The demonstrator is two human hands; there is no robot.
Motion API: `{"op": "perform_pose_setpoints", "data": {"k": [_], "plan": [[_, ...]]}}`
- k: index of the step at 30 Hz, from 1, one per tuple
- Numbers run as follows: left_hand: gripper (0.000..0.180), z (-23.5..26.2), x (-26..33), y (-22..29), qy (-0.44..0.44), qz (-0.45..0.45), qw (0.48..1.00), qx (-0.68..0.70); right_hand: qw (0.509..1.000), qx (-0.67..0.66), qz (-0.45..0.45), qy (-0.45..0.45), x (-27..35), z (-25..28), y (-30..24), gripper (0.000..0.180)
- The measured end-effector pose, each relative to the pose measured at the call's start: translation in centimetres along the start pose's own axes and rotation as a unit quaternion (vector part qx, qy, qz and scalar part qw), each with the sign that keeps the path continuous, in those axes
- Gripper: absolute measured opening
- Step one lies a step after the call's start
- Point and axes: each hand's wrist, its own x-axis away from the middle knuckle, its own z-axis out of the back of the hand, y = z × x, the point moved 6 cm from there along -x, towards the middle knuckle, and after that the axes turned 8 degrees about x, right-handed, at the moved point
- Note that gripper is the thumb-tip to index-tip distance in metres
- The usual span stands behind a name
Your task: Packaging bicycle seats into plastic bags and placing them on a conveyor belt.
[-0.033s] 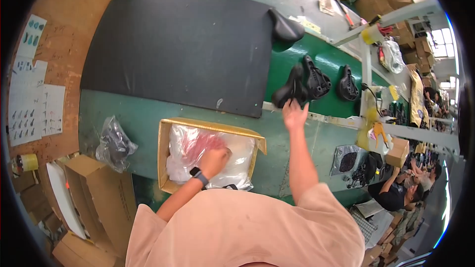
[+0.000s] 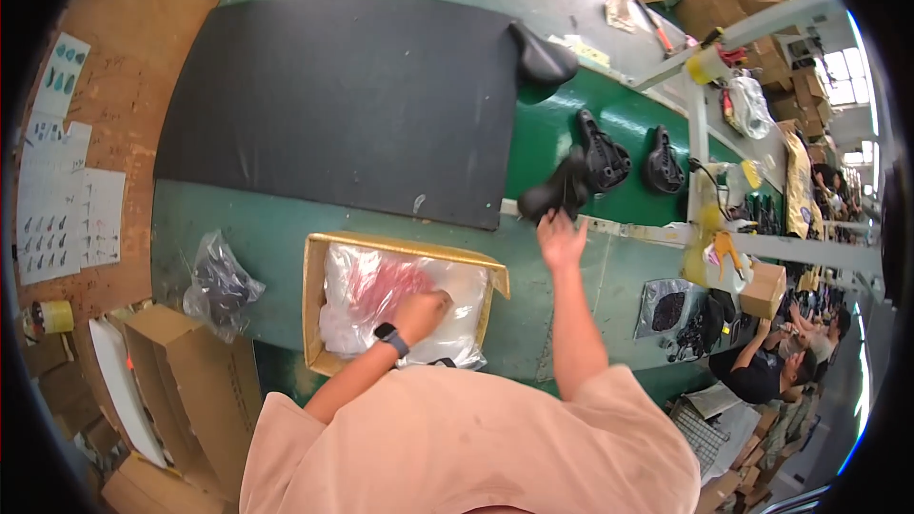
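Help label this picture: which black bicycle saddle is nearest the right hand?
The black bicycle saddle at the right hand, by the near edge of the glossy green surface; the other three lie farther from that hand.

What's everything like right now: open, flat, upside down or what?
Gold box: open, clear plastic inside
Left hand: fingers curled, over the box
Right hand: fingers spread, at near saddle; grip unclear
Near saddle: blurred
Middle saddle: underside up
Right saddle: underside up
Far saddle: smooth side up
Black mat: flat
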Motion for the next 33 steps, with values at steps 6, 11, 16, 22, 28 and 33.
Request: {"op": "perform_pose_setpoints", "data": {"k": [6, 11, 16, 22, 28, 33], "plan": [[0.042, -11.4, 1.4, -4.3, -0.15, -0.038, 0.971, -0.185, 0.99, -0.065, -0.105, 0.067, 24.1, 12.6, 4.1, 0.066], [0.028, -14.0, 2.0, -7.6, -0.118, 0.004, 0.978, -0.174, 0.938, 0.309, -0.054, 0.146, 34.4, 22.8, 6.5, 0.065], [0.025, -13.8, 3.0, -7.4, -0.054, -0.044, 0.976, -0.206, 0.585, 0.772, 0.063, 0.241, 36.5, 22.3, 6.6, 0.074], [0.022, -10.0, 5.4, -6.7, 0.106, 0.073, 0.975, 0.183, 0.525, 0.802, 0.094, 0.27, 35.4, 19.6, 8.1, 0.114], [0.031, -6.4, 8.1, -7.0, 0.082, 0.076, 0.978, 0.178, 0.661, 0.704, 0.103, 0.239, 35.6, 19.5, 6.3, 0.101], [0.029, -1.7, 13.4, -1.4, 0.123, -0.051, 0.991, -0.033, 0.966, 0.048, -0.179, -0.18, 46.0, 13.8, 6.8, 0.059]]}}
